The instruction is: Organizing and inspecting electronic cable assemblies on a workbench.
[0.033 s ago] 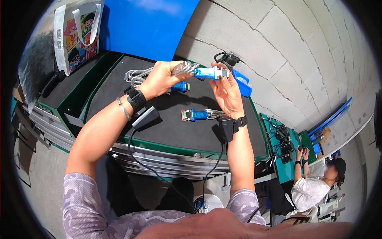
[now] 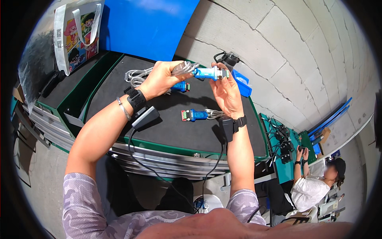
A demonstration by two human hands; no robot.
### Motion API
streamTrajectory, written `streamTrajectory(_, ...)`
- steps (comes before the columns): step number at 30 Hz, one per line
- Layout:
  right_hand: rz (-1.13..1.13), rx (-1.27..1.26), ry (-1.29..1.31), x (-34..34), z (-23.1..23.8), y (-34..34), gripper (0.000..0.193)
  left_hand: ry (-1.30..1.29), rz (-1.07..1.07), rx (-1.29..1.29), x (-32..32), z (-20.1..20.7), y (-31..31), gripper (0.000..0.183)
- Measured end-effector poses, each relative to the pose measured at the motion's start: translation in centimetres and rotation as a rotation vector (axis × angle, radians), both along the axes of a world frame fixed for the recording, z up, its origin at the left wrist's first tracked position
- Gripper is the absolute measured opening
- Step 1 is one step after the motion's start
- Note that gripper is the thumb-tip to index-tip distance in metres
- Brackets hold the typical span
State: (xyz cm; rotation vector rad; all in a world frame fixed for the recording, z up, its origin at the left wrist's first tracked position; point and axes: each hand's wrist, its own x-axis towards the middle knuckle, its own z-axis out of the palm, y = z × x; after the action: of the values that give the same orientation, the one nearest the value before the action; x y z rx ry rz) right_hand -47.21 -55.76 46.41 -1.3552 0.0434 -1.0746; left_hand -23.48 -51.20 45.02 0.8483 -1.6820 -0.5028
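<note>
My left hand (image 2: 161, 77) grips a coiled clear-grey cable (image 2: 184, 69) that belongs to a translucent blue serial adapter (image 2: 205, 73). The adapter is held up over the dark mat. At its far right end, the fingers of my right hand (image 2: 227, 91) close around a small connector (image 2: 225, 74) with a green terminal block. The connector sits against the adapter's plug; whether it is fully seated, I cannot tell. Below, a second blue adapter (image 2: 198, 115) with a terminal block lies on the mat, its cable passing under my right wrist. Another blue adapter (image 2: 182, 86) lies partly behind my left hand.
The dark mat (image 2: 119, 85) covers a green-edged workbench. A blue bin (image 2: 242, 83) and a black object (image 2: 229, 59) stand at the back right. A printed bag (image 2: 77, 38) is at the far left. To the right, a person (image 2: 314, 187) sits by a teal table with tangled black cables (image 2: 280, 137).
</note>
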Motion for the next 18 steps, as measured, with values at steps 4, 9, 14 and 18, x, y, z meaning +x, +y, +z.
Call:
streamTrajectory(4, -0.030, -0.016, 0.035, 0.01, 0.15, 0.07, 0.044, -0.057, 0.027, -0.013, 0.25, 0.09, 0.11, 0.014)
streamTrajectory(9, -0.123, -0.078, 0.169, -0.45, 0.36, -0.08, 0.044, -0.043, 0.029, -0.018, 0.37, -0.21, 0.00, 0.014)
streamTrajectory(14, 0.020, 0.035, 0.080, -0.39, -0.01, -0.39, 0.043, -0.016, -0.005, -0.061, 0.28, -0.50, -0.65, 0.018)
streamTrajectory(18, 0.006, 0.017, 0.070, 0.03, -0.34, -0.49, 0.042, 0.027, -0.027, -0.012, 0.26, -0.55, -0.34, 0.019)
